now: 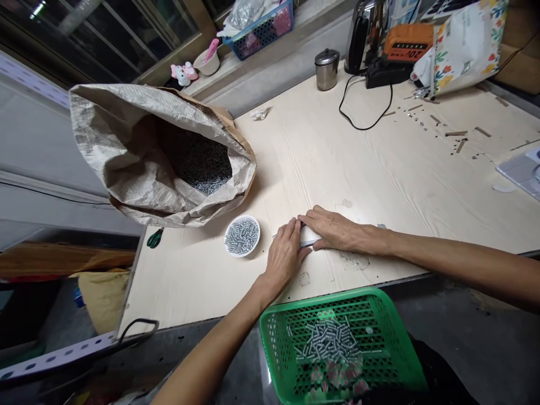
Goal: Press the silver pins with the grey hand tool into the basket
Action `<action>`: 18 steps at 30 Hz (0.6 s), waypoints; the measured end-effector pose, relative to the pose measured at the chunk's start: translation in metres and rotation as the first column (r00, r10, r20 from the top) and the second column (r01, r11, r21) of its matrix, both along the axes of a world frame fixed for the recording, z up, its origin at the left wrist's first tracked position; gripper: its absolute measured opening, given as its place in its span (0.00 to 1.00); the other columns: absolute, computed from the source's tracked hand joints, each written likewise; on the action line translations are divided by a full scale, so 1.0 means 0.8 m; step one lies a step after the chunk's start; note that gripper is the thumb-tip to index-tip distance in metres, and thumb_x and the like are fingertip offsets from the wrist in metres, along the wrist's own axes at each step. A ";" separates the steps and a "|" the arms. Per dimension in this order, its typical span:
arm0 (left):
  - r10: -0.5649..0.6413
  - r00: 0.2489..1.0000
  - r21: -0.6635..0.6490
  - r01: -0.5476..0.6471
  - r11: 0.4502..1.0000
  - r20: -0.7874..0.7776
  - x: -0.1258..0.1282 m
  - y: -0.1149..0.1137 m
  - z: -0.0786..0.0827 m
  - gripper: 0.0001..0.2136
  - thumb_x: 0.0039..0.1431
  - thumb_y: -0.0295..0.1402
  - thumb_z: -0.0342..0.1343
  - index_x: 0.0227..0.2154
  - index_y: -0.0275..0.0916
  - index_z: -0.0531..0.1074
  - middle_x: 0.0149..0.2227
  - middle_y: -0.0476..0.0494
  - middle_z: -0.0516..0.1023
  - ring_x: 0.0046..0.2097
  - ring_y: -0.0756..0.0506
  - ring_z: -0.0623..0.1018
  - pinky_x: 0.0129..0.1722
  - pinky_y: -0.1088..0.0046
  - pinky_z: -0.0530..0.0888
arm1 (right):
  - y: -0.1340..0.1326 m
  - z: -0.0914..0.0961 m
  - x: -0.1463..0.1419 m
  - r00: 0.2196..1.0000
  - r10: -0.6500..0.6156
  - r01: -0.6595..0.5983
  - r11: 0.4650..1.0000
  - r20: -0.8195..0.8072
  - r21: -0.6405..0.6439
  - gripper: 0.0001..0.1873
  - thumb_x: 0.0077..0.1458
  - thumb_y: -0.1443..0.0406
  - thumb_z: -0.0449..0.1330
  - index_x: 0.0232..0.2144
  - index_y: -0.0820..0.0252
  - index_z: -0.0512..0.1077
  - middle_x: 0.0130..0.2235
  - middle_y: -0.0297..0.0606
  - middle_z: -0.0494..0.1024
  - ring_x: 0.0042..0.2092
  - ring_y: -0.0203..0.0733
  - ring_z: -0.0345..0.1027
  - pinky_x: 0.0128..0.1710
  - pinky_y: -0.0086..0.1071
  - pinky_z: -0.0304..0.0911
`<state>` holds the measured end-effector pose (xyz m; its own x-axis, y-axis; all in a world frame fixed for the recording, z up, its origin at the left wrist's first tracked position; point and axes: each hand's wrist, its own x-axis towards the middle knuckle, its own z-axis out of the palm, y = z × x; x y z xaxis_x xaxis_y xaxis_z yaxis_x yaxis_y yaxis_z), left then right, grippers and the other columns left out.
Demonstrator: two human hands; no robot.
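Observation:
Both hands meet on the tabletop over a small white flat piece (pixel 309 236) with a dark edge, and much of it is hidden under the fingers. My left hand (pixel 287 247) grips its left end, fingers pressed together. From the right, my right hand (pixel 333 229) has its thumb and fingers closed round the other end. Just left of my left hand stands a round white bowl (pixel 226 241) full of small silvery metal pieces (pixel 242 235). Below the hands, a green plastic basket (pixel 392 320) holds a heap of short, ridged metal pieces (pixel 331 340), perhaps springs or screws.
A large open woven sack (pixel 95 135) with dark metal pieces inside stands at the left. Green-handled scissors (pixel 155 238) lie near the left edge. At the back are a metal canister (pixel 327 70), a kettle (pixel 366 34), an orange battery case (pixel 408 42) and a flowered bag (pixel 468 50).

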<state>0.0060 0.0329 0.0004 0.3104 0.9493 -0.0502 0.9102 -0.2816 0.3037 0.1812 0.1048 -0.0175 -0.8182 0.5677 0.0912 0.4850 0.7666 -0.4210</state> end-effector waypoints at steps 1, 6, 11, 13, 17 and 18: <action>-0.049 0.998 -0.021 0.048 0.999 -0.033 0.001 0.008 -0.003 0.27 0.56 0.35 0.60 0.57 0.34 0.61 0.54 0.31 0.69 0.53 0.35 0.68 0.51 0.55 0.68 | -0.001 0.001 0.000 1.000 -0.016 0.016 1.000 0.024 -0.003 0.32 0.43 0.63 0.72 0.49 0.67 0.66 0.45 0.48 0.72 0.45 0.48 0.62 0.42 0.37 0.63; -0.152 0.972 -0.113 0.132 0.985 -0.182 0.001 0.033 0.002 0.27 0.57 0.40 0.59 0.57 0.35 0.59 0.48 0.35 0.71 0.47 0.37 0.69 0.46 0.57 0.70 | 0.000 0.014 0.009 0.970 -0.099 0.098 0.995 0.221 0.017 0.27 0.43 0.57 0.71 0.43 0.65 0.70 0.43 0.47 0.72 0.44 0.51 0.63 0.39 0.39 0.63; -0.165 0.980 -0.124 0.152 0.981 -0.110 0.009 0.035 0.005 0.12 0.61 0.38 0.56 0.43 0.36 0.70 0.41 0.41 0.72 0.44 0.41 0.69 0.44 0.63 0.70 | -0.001 0.011 0.008 0.967 -0.069 0.064 0.998 0.247 0.026 0.08 0.54 0.65 0.64 0.35 0.63 0.72 0.39 0.44 0.74 0.42 0.46 0.65 0.39 0.36 0.60; -0.165 0.982 -0.126 0.153 0.980 -0.091 0.011 0.034 0.002 0.07 0.63 0.35 0.54 0.38 0.37 0.72 0.37 0.42 0.73 0.42 0.42 0.69 0.42 0.65 0.70 | -0.003 0.003 0.003 0.964 -0.066 0.064 0.998 0.257 0.019 0.03 0.58 0.68 0.59 0.32 0.62 0.72 0.35 0.42 0.74 0.39 0.44 0.65 0.38 0.35 0.59; -0.140 0.987 -0.119 0.131 0.984 -0.077 0.015 0.033 -0.006 0.07 0.63 0.33 0.54 0.33 0.36 0.73 0.33 0.43 0.74 0.40 0.42 0.71 0.40 0.66 0.71 | -0.006 -0.010 -0.001 0.970 -0.041 0.037 0.999 0.238 0.022 0.09 0.61 0.69 0.53 0.29 0.60 0.71 0.31 0.40 0.74 0.36 0.43 0.64 0.36 0.35 0.58; -0.131 0.988 -0.114 0.121 0.986 -0.081 0.015 0.031 -0.007 0.06 0.62 0.33 0.55 0.33 0.36 0.73 0.33 0.42 0.74 0.41 0.42 0.71 0.40 0.65 0.71 | -0.007 -0.009 -0.001 0.970 -0.038 0.032 0.999 0.238 0.029 0.09 0.61 0.69 0.53 0.29 0.60 0.71 0.31 0.40 0.74 0.36 0.43 0.64 0.36 0.35 0.58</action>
